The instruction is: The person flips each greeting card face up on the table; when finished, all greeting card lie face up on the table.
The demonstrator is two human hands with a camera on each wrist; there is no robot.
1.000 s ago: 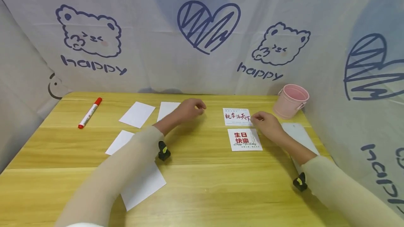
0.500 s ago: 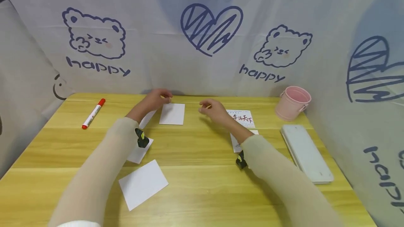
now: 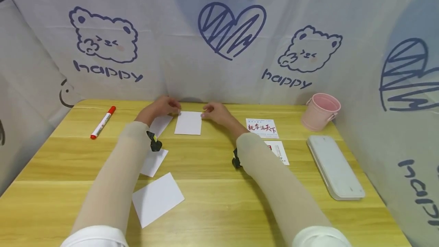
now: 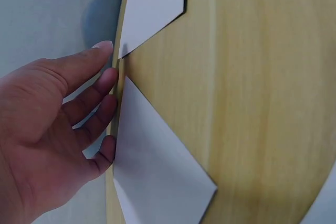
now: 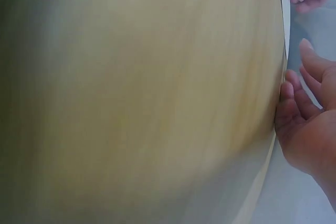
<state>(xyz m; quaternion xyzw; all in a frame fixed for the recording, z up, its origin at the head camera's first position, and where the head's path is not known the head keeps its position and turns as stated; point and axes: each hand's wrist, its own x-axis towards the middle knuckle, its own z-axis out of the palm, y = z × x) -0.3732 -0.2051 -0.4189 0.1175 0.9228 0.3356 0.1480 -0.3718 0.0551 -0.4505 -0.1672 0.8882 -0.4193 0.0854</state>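
Note:
A blank white card [image 3: 188, 124] lies flat near the table's back edge, between my two hands. At its upper left corner are the fingertips of my left hand [image 3: 162, 106]; the left wrist view shows that hand's fingers loosely bent, the thumb tip beside the corner. My right hand [image 3: 217, 113] has its fingertips right at the card's right edge. In the right wrist view the right thumb stands apart from the fingers. Partly under my left wrist lies a second blank card [image 3: 160, 125], with a third card [image 3: 154, 162] below it, half covered by the sleeve.
Nearer me lies another blank card [image 3: 157, 200]. A red-capped marker [image 3: 103, 123] is at the left. On the right, a card with red characters [image 3: 261, 129] lies above a printed card [image 3: 280, 152], partly hidden by my right arm. Beyond are a pink bucket [image 3: 319, 115] and a white case [image 3: 336, 167].
My right hand has moved left from the printed cards to the blank card's right side. My left hand first went left, uncovering this card, and now stays at its upper left corner.

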